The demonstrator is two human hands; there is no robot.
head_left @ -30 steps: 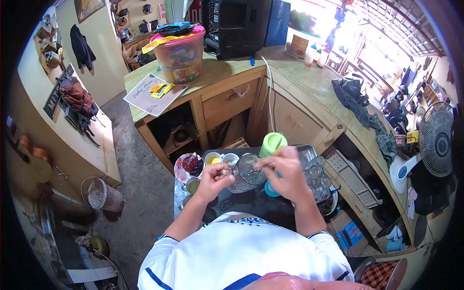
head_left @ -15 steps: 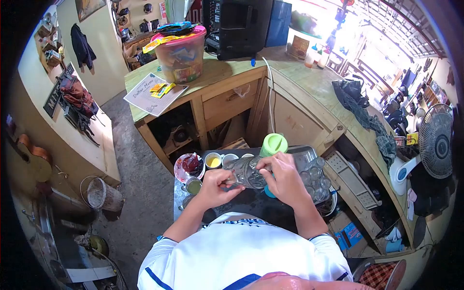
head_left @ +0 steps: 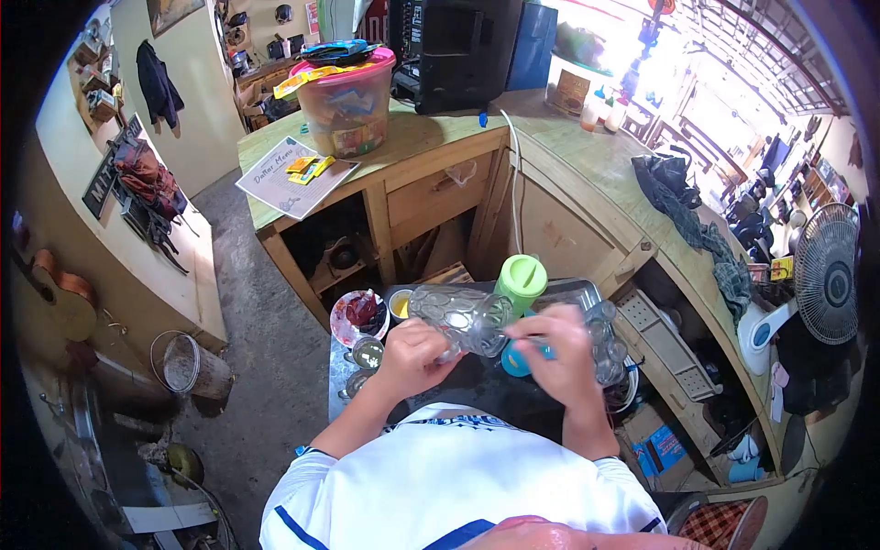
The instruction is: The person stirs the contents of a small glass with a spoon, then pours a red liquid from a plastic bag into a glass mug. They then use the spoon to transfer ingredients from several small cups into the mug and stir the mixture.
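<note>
My left hand [head_left: 412,356] is closed on the handle of a clear glass mug [head_left: 458,314]. The mug lies tipped on its side in the air, one end toward my right hand [head_left: 561,353]. Motion smears the fingers of that hand, beside the mug's right end; whether they hold anything cannot be made out. Behind the mug stands a lime-green lidded tumbler [head_left: 522,278]. A turquoise item [head_left: 516,361] sits below it, partly covered by my right hand. Left of the mug are a cup with yellow contents [head_left: 401,303] and a glass of greenish liquid [head_left: 368,352].
A bowl [head_left: 346,330] with dark red packets sits at the small table's left. Several upturned glasses [head_left: 605,344] stand on a tray at right. Beyond, a wooden counter [head_left: 440,147] carries a pink-rimmed tub [head_left: 344,105] and a menu sheet [head_left: 275,179]. A fan [head_left: 825,266] stands far right.
My right hand has come off the mug, moving right and slightly down. The mug has turned in my left hand and sits a little higher, covering cups behind it.
</note>
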